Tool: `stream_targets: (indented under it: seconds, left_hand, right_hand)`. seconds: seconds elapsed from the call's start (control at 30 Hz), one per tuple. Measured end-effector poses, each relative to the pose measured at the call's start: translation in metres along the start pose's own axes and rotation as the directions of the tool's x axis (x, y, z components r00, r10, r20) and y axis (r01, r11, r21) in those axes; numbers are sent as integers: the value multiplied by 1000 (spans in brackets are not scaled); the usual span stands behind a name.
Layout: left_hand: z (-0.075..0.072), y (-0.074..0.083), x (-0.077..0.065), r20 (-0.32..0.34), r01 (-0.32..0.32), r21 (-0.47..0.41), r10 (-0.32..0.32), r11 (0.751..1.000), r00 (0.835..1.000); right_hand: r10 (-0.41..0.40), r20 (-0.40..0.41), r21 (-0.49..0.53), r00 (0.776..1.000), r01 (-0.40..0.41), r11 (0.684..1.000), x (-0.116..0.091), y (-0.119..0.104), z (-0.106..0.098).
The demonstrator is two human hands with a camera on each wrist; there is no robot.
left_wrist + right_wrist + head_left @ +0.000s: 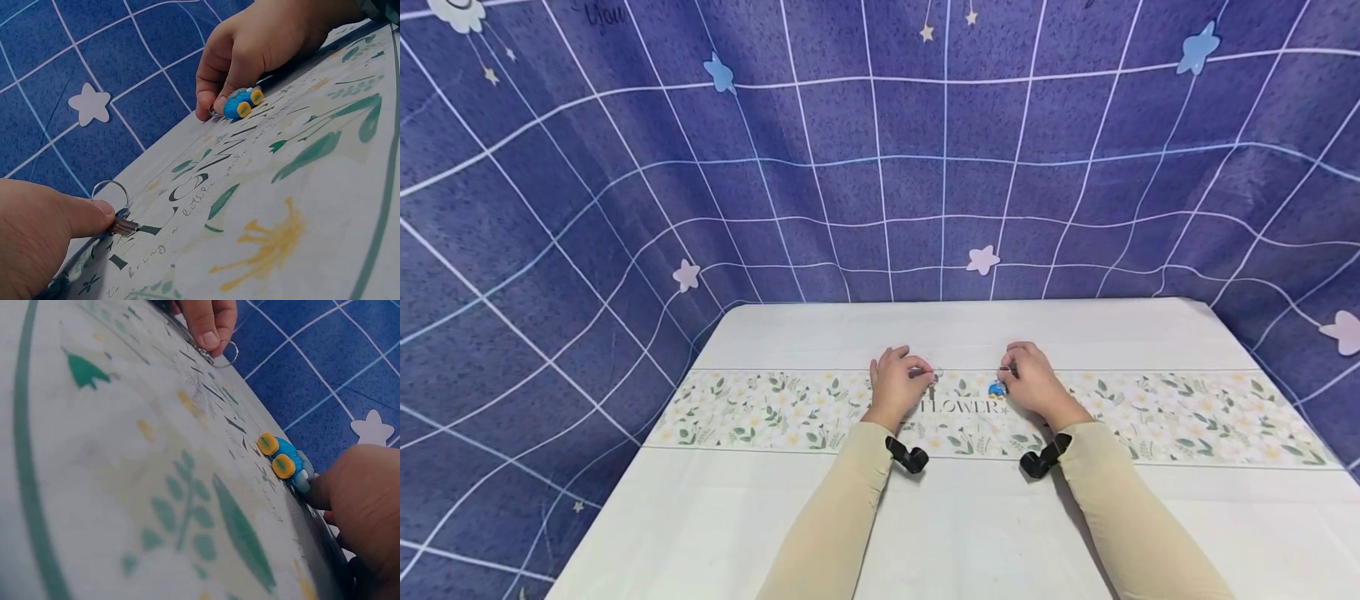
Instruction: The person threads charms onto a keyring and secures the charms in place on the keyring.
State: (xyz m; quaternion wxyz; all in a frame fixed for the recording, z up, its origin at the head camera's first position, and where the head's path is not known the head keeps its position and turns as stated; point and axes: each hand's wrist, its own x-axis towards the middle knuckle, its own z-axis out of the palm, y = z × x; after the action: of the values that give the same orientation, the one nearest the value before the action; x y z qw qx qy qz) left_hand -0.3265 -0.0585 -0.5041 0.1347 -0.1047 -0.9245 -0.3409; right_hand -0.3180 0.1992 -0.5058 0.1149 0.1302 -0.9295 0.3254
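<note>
My left hand (897,385) pinches a metal key ring (114,183) between thumb and finger, and small keys (125,226) hang from it close over the printed cloth. To the right, my right hand (1036,385) pinches a keychain by the small metal ring of its charm (236,106). That charm is a small blue figure with two rounded yellow parts, seen from the other side in the right wrist view, where the charm (284,459) lies at the fingertips. A short gap of cloth separates the two hands.
Under both hands runs a flowered band (760,412) with the word "FLOWER" across the white tablecloth (962,517). Behind the table hangs a blue curtain (910,183) with white grid lines and stars. Black wrist cameras (913,459) sit on both sleeves.
</note>
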Motion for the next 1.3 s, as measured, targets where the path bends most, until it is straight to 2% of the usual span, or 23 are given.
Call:
stream_targets:
  seconds: [0.2,0.53,0.73,0.93,1.13,1.3]
  left_hand:
    - [0,0,1,6,-15,-18,15,1000,1000]
    - [-3,1,2,21,-38,-92,41,995,999]
    - [-5,2,2,35,-43,-153,49,987,998]
    - [-5,2,2,32,-53,-229,62,972,998]
    - [-1,0,4,48,-31,-335,50,942,998]
    - [1,-1,4,77,6,-424,29,906,997]
  right_hand:
    - [50,-32,56,998,-48,997,1,2,0]
    - [27,-79,75,996,-21,997,0,6,-1]
    - [30,-81,164,996,-17,986,-1,7,-6]
    - [103,-9,321,995,-95,942,-2,7,-9]
    - [132,35,460,991,-134,878,-4,6,-12]
    - [139,53,536,989,-146,832,-7,2,-14]
